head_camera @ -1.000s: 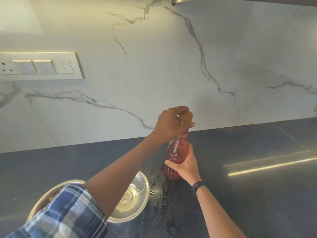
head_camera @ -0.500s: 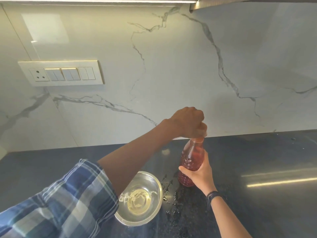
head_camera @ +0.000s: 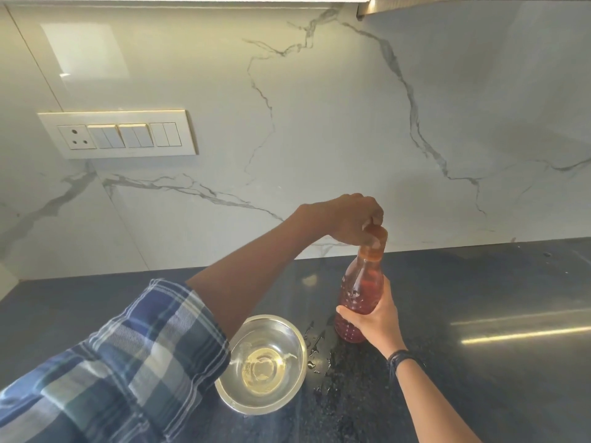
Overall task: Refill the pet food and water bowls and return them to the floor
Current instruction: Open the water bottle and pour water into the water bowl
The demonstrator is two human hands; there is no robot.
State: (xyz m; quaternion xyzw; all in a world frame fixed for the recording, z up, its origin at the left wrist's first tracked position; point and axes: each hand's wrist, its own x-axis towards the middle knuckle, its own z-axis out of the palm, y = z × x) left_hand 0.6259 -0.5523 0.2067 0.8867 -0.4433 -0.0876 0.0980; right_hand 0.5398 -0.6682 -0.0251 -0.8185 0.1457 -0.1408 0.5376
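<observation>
I hold the ribbed red plastic bottle (head_camera: 361,292) upright beside the steel bowl (head_camera: 265,362): right hand (head_camera: 375,321) gripping its body, left hand (head_camera: 351,219) pinching its cap.

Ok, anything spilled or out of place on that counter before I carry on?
Yes: water droplets are splashed on the dark counter, between the steel bowl and the base of the reddish bottle. Otherwise fine: the bottle stands upright, right hand on its body, left hand at the cap.
</observation>
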